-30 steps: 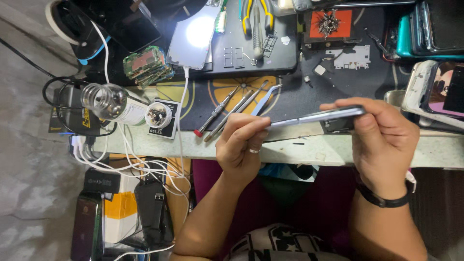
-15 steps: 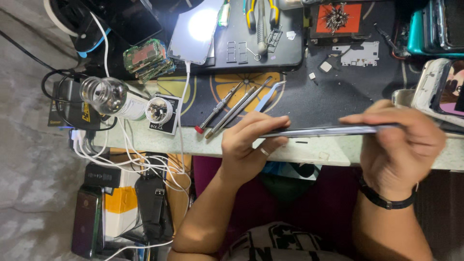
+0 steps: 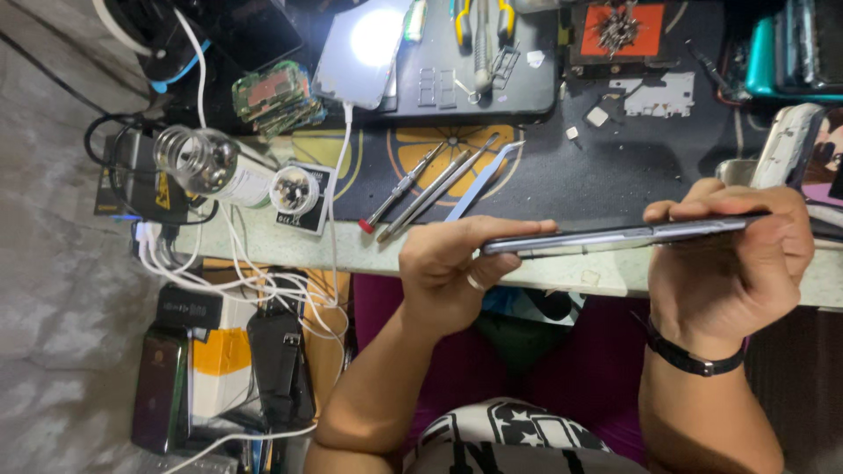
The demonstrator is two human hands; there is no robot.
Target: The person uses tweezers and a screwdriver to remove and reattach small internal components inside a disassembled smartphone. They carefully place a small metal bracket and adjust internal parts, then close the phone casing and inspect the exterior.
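Currently a thin phone (image 3: 615,235) is pinched edge-on at both ends by left hand (image 3: 452,272) and right hand (image 3: 733,263). Held past the bench (image 3: 562,263) edge, it could be dropped if either grip slackens.

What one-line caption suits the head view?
Both hands, left hand and right hand, hold a slim phone edge-on above the workbench.

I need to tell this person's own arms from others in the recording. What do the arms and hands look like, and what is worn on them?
Both forearms are bare, with no sleeves or gloves. The left hand wears a thin pale ring on one finger. The right hand has a narrow black band around its wrist. No markings or cables are visible on them.
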